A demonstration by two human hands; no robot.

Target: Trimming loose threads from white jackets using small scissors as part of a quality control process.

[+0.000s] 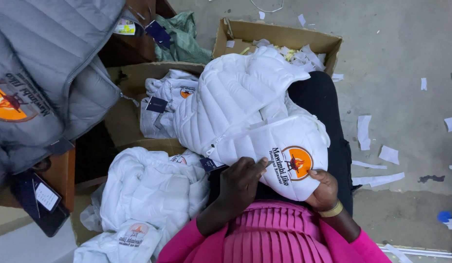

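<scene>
White quilted jacket (235, 102) draped over the person's lap, its round orange emblem (296, 162) facing up near the hem; all positions below are given relative to this jacket. Beyond its far edge, an open cardboard box (279, 35) containing paper scraps. To its left, a grey quilted jacket (50, 58) of the same cut, lying on a worktop (60, 173), and, closer in, a box of folded white jackets (165, 100). At its near-left side, a loose pile of white jackets (148, 195). To its right, a grey floor (401, 73) scattered with white paper strips (364, 131). On its near hem: left hand (240, 182), fingers curled, pinching the fabric beside the emblem; right hand (323, 190), closed on the hem's lower edge, a yellow band (331, 211) at the wrist.
</scene>
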